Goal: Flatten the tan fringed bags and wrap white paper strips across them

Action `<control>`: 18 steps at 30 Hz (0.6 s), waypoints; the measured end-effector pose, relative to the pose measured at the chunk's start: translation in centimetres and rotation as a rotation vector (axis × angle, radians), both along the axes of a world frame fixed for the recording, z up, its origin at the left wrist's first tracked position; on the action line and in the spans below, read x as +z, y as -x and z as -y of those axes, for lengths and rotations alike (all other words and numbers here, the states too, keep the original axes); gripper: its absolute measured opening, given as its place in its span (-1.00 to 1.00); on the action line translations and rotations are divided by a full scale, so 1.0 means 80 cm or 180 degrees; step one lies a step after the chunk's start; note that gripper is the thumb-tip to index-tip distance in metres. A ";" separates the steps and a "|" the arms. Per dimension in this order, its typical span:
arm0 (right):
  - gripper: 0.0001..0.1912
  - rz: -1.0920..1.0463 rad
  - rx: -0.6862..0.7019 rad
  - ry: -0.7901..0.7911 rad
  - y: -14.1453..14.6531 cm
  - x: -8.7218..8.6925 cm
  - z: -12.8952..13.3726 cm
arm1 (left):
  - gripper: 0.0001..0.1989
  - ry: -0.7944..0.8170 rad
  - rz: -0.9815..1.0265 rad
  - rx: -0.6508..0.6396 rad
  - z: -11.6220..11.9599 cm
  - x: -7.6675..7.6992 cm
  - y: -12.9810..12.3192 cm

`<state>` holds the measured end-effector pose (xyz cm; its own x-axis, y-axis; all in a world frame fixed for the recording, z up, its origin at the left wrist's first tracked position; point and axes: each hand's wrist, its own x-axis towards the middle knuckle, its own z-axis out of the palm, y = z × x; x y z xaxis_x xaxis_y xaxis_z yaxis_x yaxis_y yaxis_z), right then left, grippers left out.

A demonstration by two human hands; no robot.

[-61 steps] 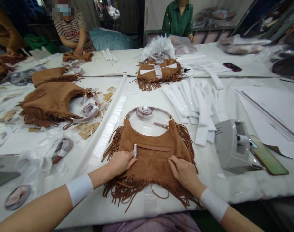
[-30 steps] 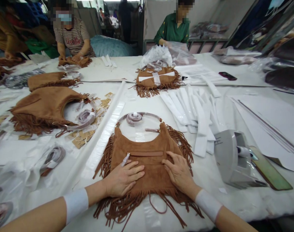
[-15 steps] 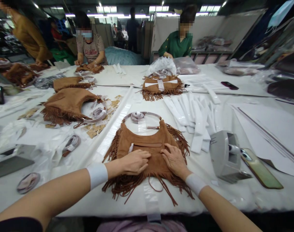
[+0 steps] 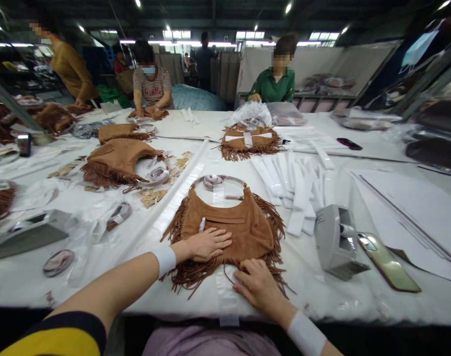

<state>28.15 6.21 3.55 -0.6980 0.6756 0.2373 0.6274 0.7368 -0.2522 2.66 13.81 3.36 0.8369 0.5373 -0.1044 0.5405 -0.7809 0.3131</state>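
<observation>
A brown suede handbag (image 4: pixel 244 235) with fringed sides and bottom lies flat in front of me, its handle away from me. A zip or slit pocket crosses its front, with a white-wrapped pull at one end. My left hand (image 4: pixel 208 244) rests palm down on the suede, fingers stretched out. At the lower edge, my right hand (image 4: pixel 257 284) has its fingers bent over the bottom fringe (image 4: pixel 201 274), a strand running to the fingertips. A wrapped, coiled strap (image 4: pixel 212 182) lies inside the handle. A clear plastic strip (image 4: pixel 227 301) runs below the bag.
White padded strips (image 4: pixel 297 185) lie right, near a grey tape dispenser (image 4: pixel 335 242) and a phone (image 4: pixel 390 262). Another brown bag (image 4: pixel 116 160) and a second dispenser (image 4: pixel 32 232) lie left. A strapped bag (image 4: pixel 248 141) sits beyond. Co-workers stand across the table.
My right hand has moved off the bag's front, down to its bottom fringe. My left hand has flattened out on the suede. The view has shifted slightly.
</observation>
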 end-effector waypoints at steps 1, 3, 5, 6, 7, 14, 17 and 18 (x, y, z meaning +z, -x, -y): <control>-0.87 0.0043 -0.0028 0.0036 0.001 -0.007 0.010 | -0.46 0.0037 -0.0017 0.0029 0.002 0.003 -0.001; -0.88 0.0017 -0.0148 0.0028 0.002 -0.022 0.019 | -0.44 0.0079 -0.0043 0.0134 0.006 0.007 -0.004; -0.81 -0.0047 -0.0173 -0.0045 -0.002 -0.033 0.017 | -0.37 0.0052 -0.0071 0.0247 0.011 0.007 -0.007; -0.79 -0.0055 -0.0146 -0.0097 -0.006 -0.037 0.014 | -0.32 0.0024 -0.0092 0.0276 0.013 0.006 -0.008; -0.77 -0.0052 -0.0116 -0.0158 -0.011 -0.038 0.010 | -0.28 -0.0007 -0.0116 0.0280 0.015 0.003 -0.008; -0.70 0.0061 -0.0210 -0.0622 -0.072 -0.031 -0.017 | -0.23 -0.0301 -0.0190 0.0156 0.022 -0.017 -0.006; -0.69 0.0100 -0.0175 -0.0564 -0.086 -0.022 -0.019 | -0.23 -0.0376 -0.0155 0.0200 0.023 -0.021 -0.007; -0.69 0.0117 -0.0225 -0.0535 -0.085 -0.018 -0.019 | -0.23 -0.0385 -0.0141 0.0219 0.024 -0.022 -0.008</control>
<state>34.92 7.74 2.11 -0.6605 0.6763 0.3262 0.6856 0.7203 -0.1051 3.30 11.92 1.60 0.7937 0.6042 -0.0713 0.6052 -0.7722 0.1936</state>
